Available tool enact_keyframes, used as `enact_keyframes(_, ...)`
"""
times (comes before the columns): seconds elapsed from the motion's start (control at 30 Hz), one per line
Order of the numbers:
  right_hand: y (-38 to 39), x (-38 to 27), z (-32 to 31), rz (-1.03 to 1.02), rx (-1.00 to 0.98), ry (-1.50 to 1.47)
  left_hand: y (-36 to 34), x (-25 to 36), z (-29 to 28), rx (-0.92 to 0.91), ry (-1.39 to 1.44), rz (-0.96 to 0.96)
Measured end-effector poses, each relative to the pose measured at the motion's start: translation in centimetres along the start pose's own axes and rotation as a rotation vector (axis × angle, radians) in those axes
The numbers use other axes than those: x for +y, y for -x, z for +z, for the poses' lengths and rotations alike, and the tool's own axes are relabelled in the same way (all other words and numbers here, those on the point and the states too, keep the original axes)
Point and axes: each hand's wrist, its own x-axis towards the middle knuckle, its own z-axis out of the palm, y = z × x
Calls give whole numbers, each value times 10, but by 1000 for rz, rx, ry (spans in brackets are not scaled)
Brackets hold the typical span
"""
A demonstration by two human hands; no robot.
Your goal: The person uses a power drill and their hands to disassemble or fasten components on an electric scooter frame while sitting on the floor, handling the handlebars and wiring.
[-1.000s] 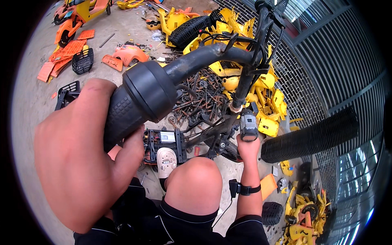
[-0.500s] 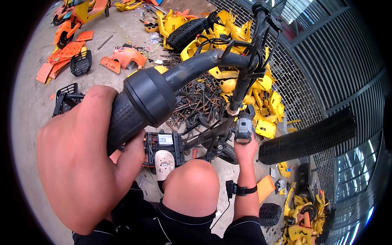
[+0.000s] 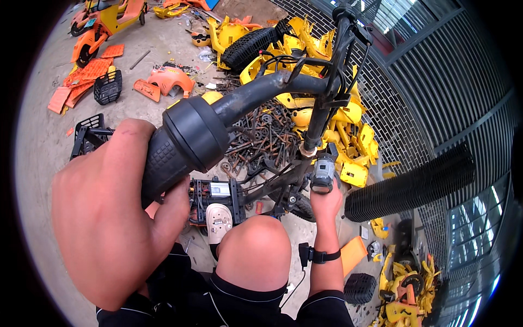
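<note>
My left hand (image 3: pixel 109 207) is wrapped round the black rubber grip (image 3: pixel 169 163) at the near end of a black scooter handlebar (image 3: pixel 261 90), large in the foreground. My right hand (image 3: pixel 326 199) is closed on a grey-and-black power tool (image 3: pixel 324 171), held against the steering column (image 3: pixel 318 125) just below its silver collar; the tool's tip is hidden. Under the column is the stripped frame with a battery or controller tray (image 3: pixel 218 191) and a tire (image 3: pixel 305 212). My foot in a pale clog (image 3: pixel 218 223) is beside the tray.
A heap of rusty metal parts (image 3: pixel 253 136) lies beyond the frame, with yellow body panels (image 3: pixel 354 171) behind it. An orange scooter (image 3: pixel 95 35) and orange panels (image 3: pixel 81 82) are upper left; a long black corrugated object (image 3: pixel 408 180) leans at the right by brick and slatted walls.
The handlebar, my left hand and the tool in my right hand have shifted slightly leftward in the view, with the handlebar also a little lower. Both grips look the same.
</note>
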Motion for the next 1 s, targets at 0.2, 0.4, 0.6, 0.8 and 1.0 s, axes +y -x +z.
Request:
enact_keyframes(0.2, 5, 14, 4, 2, 20, 55, -3, -1, 10, -3, 16, 14)
enact_keyframes(0.4, 6, 13, 7, -9, 9, 21, -2, -1, 5, 19, 10, 27)
enact_keyframes(0.6, 27, 13, -3, 37, -86, 11, -4, -1, 6, 34, 1, 39)
enact_keyframes(0.8, 59, 18, -11, 103, -135, -189, -4, -1, 8, 60, 21, 42)
enact_keyframes(1.0, 75, 19, -15, -61, -91, -141, -3, 0, 5, 47, 0, 34)
